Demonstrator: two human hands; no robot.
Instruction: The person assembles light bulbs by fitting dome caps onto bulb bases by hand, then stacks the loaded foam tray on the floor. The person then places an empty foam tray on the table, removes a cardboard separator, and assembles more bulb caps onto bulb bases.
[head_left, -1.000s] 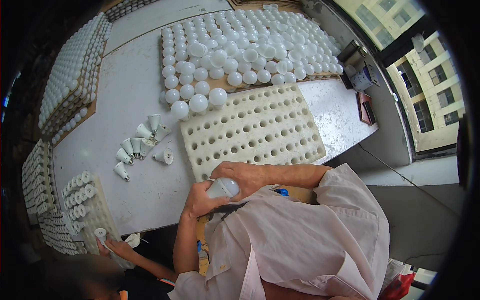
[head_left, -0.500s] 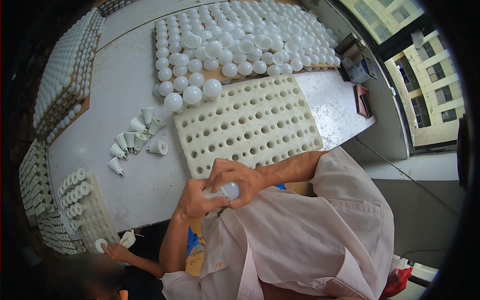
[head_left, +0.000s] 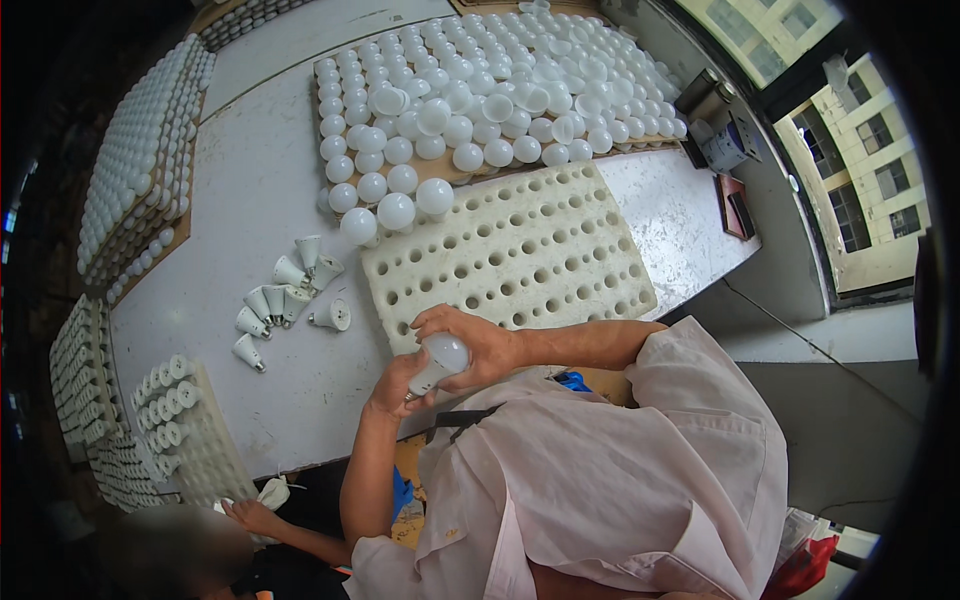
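A white light bulb [head_left: 446,354] with a round frosted dome is tilted between my two hands, just in front of the foam board. Its lower housing is gripped by my left hand [head_left: 394,384], thumb and fingers closed round it. Around the dome curl the fingers of my right hand [head_left: 484,346], holding it from the far and right sides. Behind them lies a cream foam board [head_left: 478,236] with rows of holes. At its far left corner stand three domed bulbs [head_left: 396,211]. Several white bulb housings without domes [head_left: 253,322] lie loose on the table to the left.
A tray of white domes [head_left: 430,147] fills the far side. Stacked dome trays [head_left: 130,190] stand far left. Near left, another person's hand [head_left: 255,517] is by a foam board holding housings [head_left: 177,398]. A dark flask [head_left: 697,92] stands by the window.
My hands have shifted apart slightly, and the bulb now shows more of its dome and housing. The whole view has moved a little. The other person's hand no longer touches a round white housing.
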